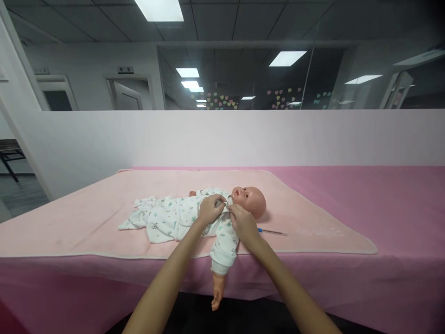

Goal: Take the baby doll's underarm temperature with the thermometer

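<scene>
A baby doll [253,200] lies on its back on a light pink blanket [86,222], head to the right. It wears a white printed romper [167,217]. One doll arm [219,278] hangs over the table's front edge. My left hand [209,208] pinches the romper fabric at the doll's chest near the collar. My right hand [243,223] grips the collar edge just below the doll's chin. Both hands meet at the neckline.
A blue pen [271,231] lies on the blanket right of my right hand. The blanket covers a table with a darker pink cloth [399,208]. A low white partition wall [243,137] runs behind the table.
</scene>
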`<action>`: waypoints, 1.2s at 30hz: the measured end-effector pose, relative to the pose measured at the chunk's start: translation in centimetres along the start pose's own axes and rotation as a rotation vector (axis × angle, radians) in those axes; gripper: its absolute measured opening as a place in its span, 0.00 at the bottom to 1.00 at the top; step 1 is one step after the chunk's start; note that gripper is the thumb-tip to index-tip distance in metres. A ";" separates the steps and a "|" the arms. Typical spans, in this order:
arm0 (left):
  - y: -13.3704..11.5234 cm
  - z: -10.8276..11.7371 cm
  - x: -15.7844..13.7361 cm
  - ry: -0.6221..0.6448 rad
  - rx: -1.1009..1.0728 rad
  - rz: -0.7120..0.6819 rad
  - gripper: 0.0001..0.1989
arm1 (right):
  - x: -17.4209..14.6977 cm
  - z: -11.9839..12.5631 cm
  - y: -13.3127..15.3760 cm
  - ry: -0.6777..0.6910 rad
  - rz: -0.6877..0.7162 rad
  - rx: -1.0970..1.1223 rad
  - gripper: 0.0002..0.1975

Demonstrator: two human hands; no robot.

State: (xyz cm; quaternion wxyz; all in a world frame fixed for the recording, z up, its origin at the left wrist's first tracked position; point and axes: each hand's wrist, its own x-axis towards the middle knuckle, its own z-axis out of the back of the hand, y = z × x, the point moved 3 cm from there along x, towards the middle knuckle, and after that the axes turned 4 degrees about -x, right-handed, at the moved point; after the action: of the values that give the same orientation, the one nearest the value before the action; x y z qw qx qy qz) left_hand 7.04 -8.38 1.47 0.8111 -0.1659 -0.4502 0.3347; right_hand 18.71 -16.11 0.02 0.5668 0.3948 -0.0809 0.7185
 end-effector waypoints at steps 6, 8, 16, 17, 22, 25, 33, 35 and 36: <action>1.5 0.2 0.1 -0.039 -0.234 0.136 0.11 | 1.5 -2.2 0.3 -0.148 -0.051 0.092 0.09; 1.7 0.2 0.2 -0.061 -0.308 0.133 0.11 | 1.3 -2.6 0.4 -0.180 -0.068 0.134 0.10; 1.7 -0.1 0.1 0.036 -0.571 0.182 0.13 | 0.6 -2.9 -0.2 -0.320 -0.177 0.269 0.14; 1.6 -0.1 0.0 0.041 -0.590 0.186 0.13 | 0.6 -2.9 -0.3 -0.318 -0.183 0.265 0.14; 1.8 0.0 -0.1 0.059 -0.599 0.195 0.12 | 0.6 -3.3 -0.4 -0.293 -0.152 0.226 0.15; 2.0 -0.1 0.0 0.067 -0.600 0.189 0.12 | 0.8 -3.4 -0.4 -0.282 -0.147 0.240 0.14; 1.3 0.5 -0.3 0.063 -0.527 0.126 0.14 | 0.9 -3.3 -0.4 -0.244 -0.149 0.251 0.13; 1.0 0.7 -0.5 0.079 -0.496 0.115 0.15 | 0.9 -3.4 -0.4 -0.248 -0.152 0.252 0.13; 0.9 0.7 -0.5 0.083 -0.478 0.117 0.15 | 0.9 -3.4 -0.4 -0.252 -0.153 0.253 0.13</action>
State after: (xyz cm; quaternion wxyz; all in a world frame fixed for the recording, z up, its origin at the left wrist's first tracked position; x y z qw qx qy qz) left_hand 5.90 -8.10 0.96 0.7457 -0.3925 -0.4727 0.2579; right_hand 17.44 -13.40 -1.84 0.5512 0.5547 -0.0302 0.6226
